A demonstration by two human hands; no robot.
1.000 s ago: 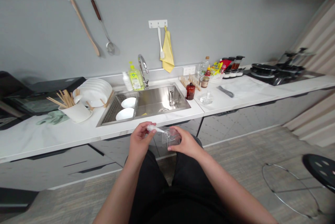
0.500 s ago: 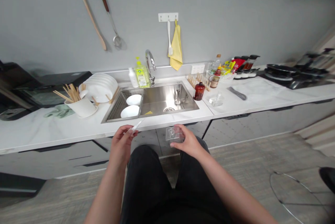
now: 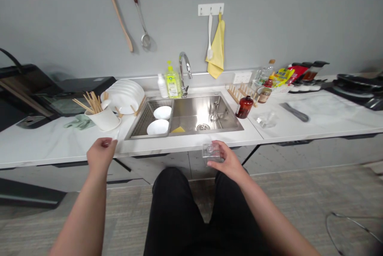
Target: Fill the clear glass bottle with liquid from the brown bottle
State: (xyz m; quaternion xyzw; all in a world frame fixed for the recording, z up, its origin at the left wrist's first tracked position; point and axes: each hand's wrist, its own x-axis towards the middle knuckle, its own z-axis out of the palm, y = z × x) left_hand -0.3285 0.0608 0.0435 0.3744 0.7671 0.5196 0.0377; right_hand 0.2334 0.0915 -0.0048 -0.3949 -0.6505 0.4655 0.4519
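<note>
My left hand [image 3: 102,152] is closed in a pinch above the front edge of the counter, left of the sink. A slender, whitish, see-through piece [image 3: 117,133] sticks up from its fingertips; its exact kind is too faint to make out. My right hand [image 3: 226,161] grips a clear square container [image 3: 210,152] by its right side, in front of the counter and below the sink's rim. On the counter to the right lies another clear, glassy object [image 3: 266,119], beside a brown bottle [image 3: 244,107].
Two white bowls [image 3: 158,127] sit in a basket in the steel sink [image 3: 191,112]. A white cup of chopsticks [image 3: 104,121], a green cloth [image 3: 79,122] and stacked plates [image 3: 128,92] stand left. Soap bottles [image 3: 172,83] and the faucet [image 3: 183,68] rise behind. A dark-handled utensil [image 3: 295,111] lies right.
My left hand has moved left, away from the sink, with the slender piece still in its fingers. My right hand keeps hold of the clear container. The view has shifted left.
</note>
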